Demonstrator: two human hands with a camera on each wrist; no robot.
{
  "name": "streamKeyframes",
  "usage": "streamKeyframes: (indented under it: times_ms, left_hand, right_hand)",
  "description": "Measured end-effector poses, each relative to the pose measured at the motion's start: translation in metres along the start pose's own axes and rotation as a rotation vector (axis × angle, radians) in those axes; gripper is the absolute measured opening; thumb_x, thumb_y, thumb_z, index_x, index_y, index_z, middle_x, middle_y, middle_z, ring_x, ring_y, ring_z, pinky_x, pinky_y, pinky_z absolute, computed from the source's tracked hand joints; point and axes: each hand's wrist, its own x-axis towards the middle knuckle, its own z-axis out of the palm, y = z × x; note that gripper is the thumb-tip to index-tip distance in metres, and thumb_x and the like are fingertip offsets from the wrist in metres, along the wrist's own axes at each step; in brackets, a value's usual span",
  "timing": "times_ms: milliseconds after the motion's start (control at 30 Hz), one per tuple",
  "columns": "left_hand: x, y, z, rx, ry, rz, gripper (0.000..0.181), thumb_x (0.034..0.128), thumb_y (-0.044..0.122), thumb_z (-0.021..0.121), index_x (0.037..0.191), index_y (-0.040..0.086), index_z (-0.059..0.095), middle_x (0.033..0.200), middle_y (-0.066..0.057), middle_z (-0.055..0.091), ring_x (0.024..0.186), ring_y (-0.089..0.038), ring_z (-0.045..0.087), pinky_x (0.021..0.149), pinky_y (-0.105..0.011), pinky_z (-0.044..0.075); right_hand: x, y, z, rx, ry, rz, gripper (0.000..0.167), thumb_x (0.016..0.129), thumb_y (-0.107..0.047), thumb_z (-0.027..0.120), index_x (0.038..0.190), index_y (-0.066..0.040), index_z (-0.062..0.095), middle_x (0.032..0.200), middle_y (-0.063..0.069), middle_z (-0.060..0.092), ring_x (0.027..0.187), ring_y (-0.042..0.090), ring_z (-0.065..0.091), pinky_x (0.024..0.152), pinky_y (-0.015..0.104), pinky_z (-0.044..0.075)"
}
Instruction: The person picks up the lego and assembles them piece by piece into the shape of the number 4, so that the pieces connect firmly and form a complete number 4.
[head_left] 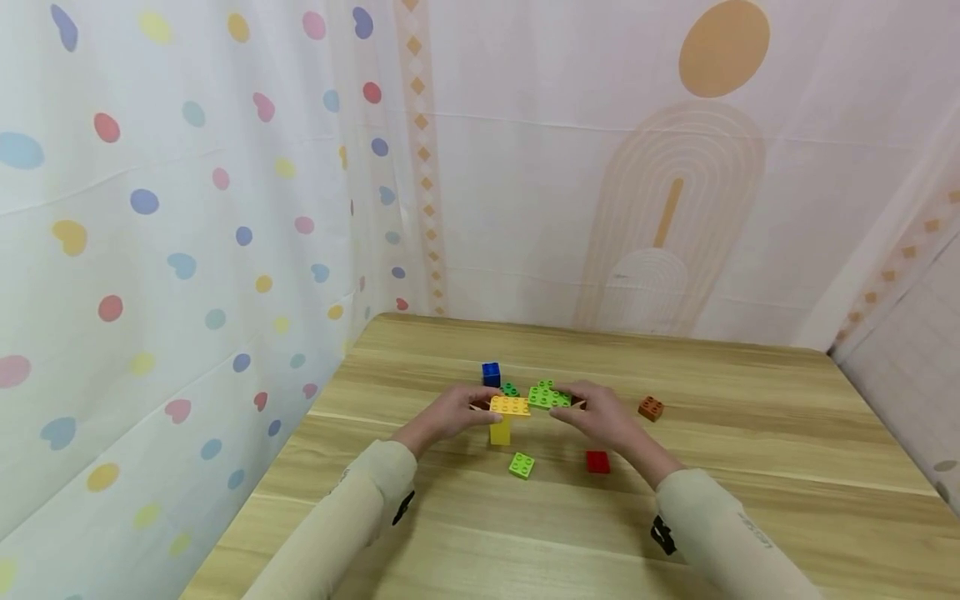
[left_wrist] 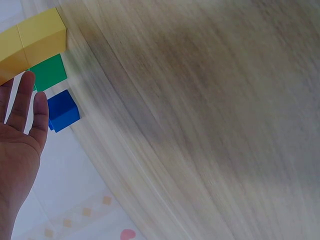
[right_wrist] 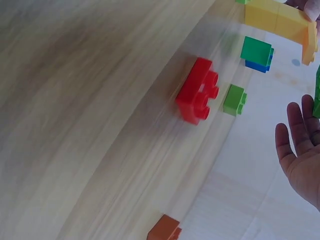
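My left hand (head_left: 454, 412) pinches a flat yellow-orange building-block plate (head_left: 510, 406) between thumb and fingers. That plate sits across the top of an upright stack of yellow bricks (head_left: 500, 432). A light green studded plate (head_left: 550, 398) is held level by my right hand (head_left: 602, 412), just right of the yellow-orange plate and apart from it. In the left wrist view the fingers of the left hand (left_wrist: 20, 150) reach up beside the yellow stack (left_wrist: 45, 37). The right wrist view shows only an edge of the held green plate (right_wrist: 317, 95) beyond the fingers.
Behind the stack are a blue brick (head_left: 491, 374) and a dark green brick (head_left: 510, 389). A small light green brick (head_left: 522, 465) and a red brick (head_left: 597, 462) lie in front. Another light green brick (right_wrist: 233, 100) stands behind. A brown brick (head_left: 651, 407) lies right.
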Motion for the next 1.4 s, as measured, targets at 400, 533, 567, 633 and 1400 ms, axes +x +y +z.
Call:
streamKeyframes:
  times_ms: [400, 533, 567, 633, 1400]
  left_hand:
    - [0.000, -0.001, -0.001, 0.011, 0.000, 0.004, 0.042, 0.0940, 0.029, 0.071, 0.133, 0.013, 0.064, 0.111, 0.000, 0.066, 0.099, -0.017, 0.059, 0.087, -0.035, 0.051]
    - [0.000, -0.001, -0.001, 0.010, -0.005, 0.023, 0.041, 0.0943, 0.028, 0.070, 0.132, 0.012, 0.064, 0.110, 0.000, 0.066, 0.098, -0.017, 0.059, 0.086, -0.035, 0.051]
    - [-0.001, -0.002, -0.001, 0.010, -0.006, 0.027, 0.041, 0.0944, 0.028, 0.070, 0.131, 0.011, 0.065, 0.110, 0.000, 0.066, 0.098, -0.017, 0.059, 0.085, -0.035, 0.051]
    - [-0.001, -0.002, 0.000, 0.015, -0.009, 0.039, 0.040, 0.0948, 0.027, 0.070, 0.131, 0.011, 0.064, 0.109, 0.000, 0.067, 0.098, -0.016, 0.059, 0.084, -0.034, 0.052]
    - [-0.001, -0.003, 0.000, -0.023, -0.018, 0.054, 0.037, 0.0955, 0.029, 0.069, 0.129, 0.012, 0.066, 0.109, 0.000, 0.067, 0.097, -0.017, 0.060, 0.084, -0.035, 0.051]
  right_hand:
    - [0.009, -0.010, 0.009, 0.011, -0.003, -0.027, 0.041, 0.092, -0.027, 0.073, 0.130, -0.013, 0.067, 0.123, 0.003, 0.067, 0.102, 0.019, 0.061, 0.088, 0.045, 0.050]
    - [0.013, -0.011, 0.011, 0.007, -0.016, -0.015, 0.040, 0.091, -0.029, 0.074, 0.129, -0.017, 0.068, 0.120, -0.001, 0.068, 0.100, 0.016, 0.060, 0.087, 0.042, 0.050]
    - [0.013, -0.011, 0.012, 0.003, -0.021, -0.014, 0.040, 0.091, -0.028, 0.074, 0.129, -0.017, 0.068, 0.119, -0.001, 0.068, 0.099, 0.015, 0.060, 0.086, 0.042, 0.050]
    - [0.015, -0.012, 0.013, -0.007, -0.032, -0.019, 0.040, 0.092, -0.028, 0.073, 0.130, -0.016, 0.068, 0.116, -0.001, 0.068, 0.097, 0.014, 0.060, 0.086, 0.041, 0.050]
    - [0.028, -0.025, 0.005, -0.110, -0.181, -0.049, 0.036, 0.091, -0.020, 0.074, 0.123, -0.005, 0.070, 0.078, -0.002, 0.060, 0.067, 0.012, 0.048, 0.058, 0.027, 0.043]
